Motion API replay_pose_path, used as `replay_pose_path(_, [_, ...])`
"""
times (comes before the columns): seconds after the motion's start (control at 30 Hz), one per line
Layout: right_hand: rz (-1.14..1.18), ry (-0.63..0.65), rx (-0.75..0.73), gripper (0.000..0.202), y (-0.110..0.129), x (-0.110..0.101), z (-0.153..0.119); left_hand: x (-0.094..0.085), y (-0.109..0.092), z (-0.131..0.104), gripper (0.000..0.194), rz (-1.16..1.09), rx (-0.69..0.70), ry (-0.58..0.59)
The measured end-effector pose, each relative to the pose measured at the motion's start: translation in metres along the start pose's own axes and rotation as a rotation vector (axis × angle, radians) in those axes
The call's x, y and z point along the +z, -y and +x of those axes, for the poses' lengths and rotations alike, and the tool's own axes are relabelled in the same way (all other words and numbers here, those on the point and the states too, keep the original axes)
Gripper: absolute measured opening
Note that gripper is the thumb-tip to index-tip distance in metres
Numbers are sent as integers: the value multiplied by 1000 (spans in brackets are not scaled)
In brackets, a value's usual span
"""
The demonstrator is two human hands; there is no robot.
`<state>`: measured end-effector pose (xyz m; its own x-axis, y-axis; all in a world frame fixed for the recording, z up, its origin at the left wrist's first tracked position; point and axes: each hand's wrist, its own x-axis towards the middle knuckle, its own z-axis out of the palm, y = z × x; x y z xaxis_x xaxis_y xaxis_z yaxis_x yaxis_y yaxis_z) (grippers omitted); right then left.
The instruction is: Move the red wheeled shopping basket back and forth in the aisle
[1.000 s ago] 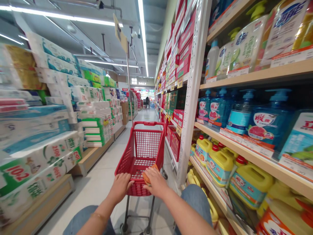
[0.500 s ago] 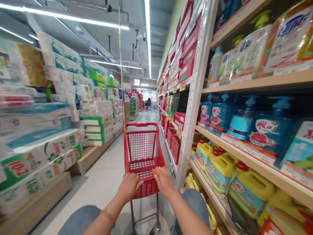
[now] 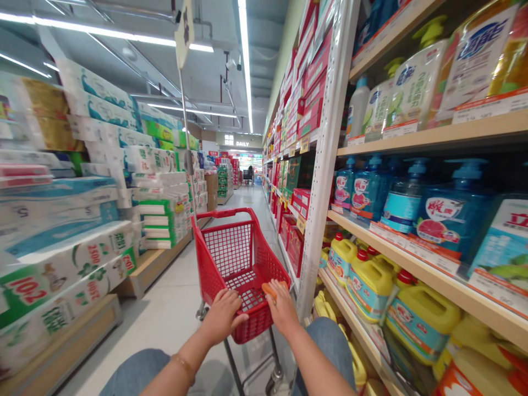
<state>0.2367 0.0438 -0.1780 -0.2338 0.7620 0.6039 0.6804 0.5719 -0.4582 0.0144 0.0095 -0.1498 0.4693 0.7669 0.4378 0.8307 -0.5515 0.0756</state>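
Guessing I'm midway: I'm resting my spread left hand (image 3: 223, 317) on the red cart (image 3: 270, 261), right hand (image 3: 282, 308) covering something orange (image 3: 268, 289), can't tell if gripping.

Just under the fingers (image 3: 226, 297), the cart's basket (image 3: 268, 257) looks of smooth, slightly glossy plastic, and below them the cart's legs (image 3: 234, 366) look of metal. Nearer the body than the fingers, the jeans (image 3: 332, 346) are of matt cloth. Right of the fingers, the shelf edge (image 3: 412, 138) looks like matt wood, and the yellow jugs (image 3: 369, 286) like shiny plastic.
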Motion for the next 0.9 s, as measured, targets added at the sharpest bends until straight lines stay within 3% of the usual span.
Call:
replay_pose_path(0.13, [-84,-40,98,43,1,4,3,9,-8,0,29,-45,-47,-28])
replay_pose_path(0.27, [-47,28,-15,44,19,8,-10,13,-18,0,28,-44,-52,-29])
replay_pose_path(0.37, [-9,65,-60,43,12,-1,-11,5,-7,1,33,-39,15,39])
replay_pose_path(0.53, [-82,-8,94,44,-9,-9,6,-5,21,7,44,-11,23,18])
replay_pose_path(0.63, [-115,1,112,43,9,4,1,0,21,11,43,-20,5,14])
replay_pose_path(0.77, [-54,57,-32,43,44,16,-19,3,9,12,43,4,7,14])
replay_pose_path(0.9, [-23,59,-69,41,31,1,-21,-7,16,15,45,-3,19,26])
